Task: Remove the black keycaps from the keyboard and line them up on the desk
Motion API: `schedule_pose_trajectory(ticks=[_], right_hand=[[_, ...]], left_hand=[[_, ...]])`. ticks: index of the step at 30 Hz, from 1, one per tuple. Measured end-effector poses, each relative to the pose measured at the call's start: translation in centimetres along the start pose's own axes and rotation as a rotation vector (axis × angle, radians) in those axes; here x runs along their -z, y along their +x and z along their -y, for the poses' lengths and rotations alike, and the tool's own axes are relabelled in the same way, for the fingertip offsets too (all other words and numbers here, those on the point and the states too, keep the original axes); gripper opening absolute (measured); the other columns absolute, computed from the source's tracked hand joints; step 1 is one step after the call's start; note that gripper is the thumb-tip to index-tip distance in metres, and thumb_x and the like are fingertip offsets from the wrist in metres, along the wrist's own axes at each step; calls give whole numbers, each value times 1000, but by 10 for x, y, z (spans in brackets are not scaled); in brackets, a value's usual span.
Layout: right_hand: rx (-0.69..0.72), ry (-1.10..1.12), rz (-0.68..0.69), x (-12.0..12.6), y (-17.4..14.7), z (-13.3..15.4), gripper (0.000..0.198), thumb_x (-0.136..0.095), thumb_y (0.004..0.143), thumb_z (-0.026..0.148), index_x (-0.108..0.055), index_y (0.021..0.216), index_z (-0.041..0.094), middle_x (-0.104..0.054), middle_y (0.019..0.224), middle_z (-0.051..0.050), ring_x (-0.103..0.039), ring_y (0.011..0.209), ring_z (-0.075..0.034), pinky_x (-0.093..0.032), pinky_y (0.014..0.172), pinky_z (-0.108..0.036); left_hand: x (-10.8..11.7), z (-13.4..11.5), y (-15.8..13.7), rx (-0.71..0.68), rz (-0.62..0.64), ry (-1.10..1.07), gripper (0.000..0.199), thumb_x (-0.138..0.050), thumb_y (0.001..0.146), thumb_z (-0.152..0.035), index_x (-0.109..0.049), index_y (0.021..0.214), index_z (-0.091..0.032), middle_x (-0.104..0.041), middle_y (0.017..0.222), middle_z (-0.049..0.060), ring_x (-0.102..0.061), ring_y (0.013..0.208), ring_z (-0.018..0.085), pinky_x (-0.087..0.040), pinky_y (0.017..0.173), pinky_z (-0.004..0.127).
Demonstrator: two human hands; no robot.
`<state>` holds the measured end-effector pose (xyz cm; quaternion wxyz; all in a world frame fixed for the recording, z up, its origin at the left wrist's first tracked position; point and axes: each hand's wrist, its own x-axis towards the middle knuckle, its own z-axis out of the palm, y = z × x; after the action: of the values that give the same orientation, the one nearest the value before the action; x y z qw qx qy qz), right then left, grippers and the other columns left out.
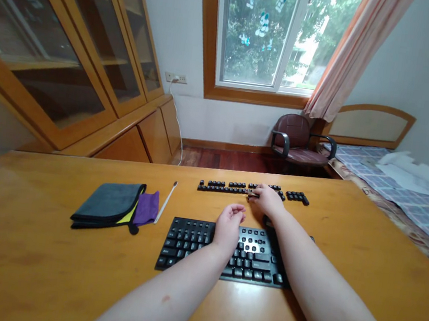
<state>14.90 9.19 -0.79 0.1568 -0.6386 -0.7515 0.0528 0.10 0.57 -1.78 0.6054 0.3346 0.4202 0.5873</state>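
A black keyboard (176, 253) lies on the desk in front of me, with several keycaps off its upper right part, where bare switch posts show. My left hand (228, 228) hovers over its top middle, fingers curled in toward the thumb; whatever they may hold is hidden. Beyond the keyboard, loose black keycaps (216, 188) stand in two rows. Over the right half of these rows my right hand (269, 202) reaches, closed, with a small dark keycap (251, 197) at its fingertips. My right forearm covers part of the keyboard's right side.
To the left lie a folded grey cloth (108, 202), a purple cloth (147, 208) and a white toothbrush (165, 202). A dark object (267, 220) is partly hidden under my right forearm. Past the desk (28, 252) stand a chair (298, 140), a bed and a cabinet.
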Motion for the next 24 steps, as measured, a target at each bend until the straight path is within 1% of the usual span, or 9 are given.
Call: schedule_pose_trajectory(ticks=[4,9,17,24], right_hand=[[-38,-11,5,0,-3,0,14,-65,74,33,-73,83,25,-62,94,-3,-58,81,-15,-41,70,-24],[-73,1,-12,-1,-1,-2,15,-67,72,32,-73,84,25,-62,95,-2,-58,81,-15,-41,69,-24],[-78,0,-28,-5,1,-7,15,-66,73,33,-72,83,24,-61,95,-3,-56,82,-15,-39,70,-24],[-91,14,-37,-4,2,-8,17,-67,72,32,-72,86,24,-60,94,-3,-56,84,-16,-40,72,-24]], left_hand=[[-1,-1,0,0,1,19,14,-56,72,-19,-59,85,-15,-61,87,6,-57,80,14,-45,78,29],[-1,0,0,-2,2,23,14,-56,72,-18,-59,84,-15,-61,86,5,-56,77,13,-45,77,28],[1,1,1,-9,0,37,15,-57,71,-20,-59,85,-14,-60,84,4,-54,71,11,-44,72,26],[1,0,1,-8,-5,44,16,-58,70,-21,-59,85,-14,-60,84,4,-54,71,11,-44,73,26]])
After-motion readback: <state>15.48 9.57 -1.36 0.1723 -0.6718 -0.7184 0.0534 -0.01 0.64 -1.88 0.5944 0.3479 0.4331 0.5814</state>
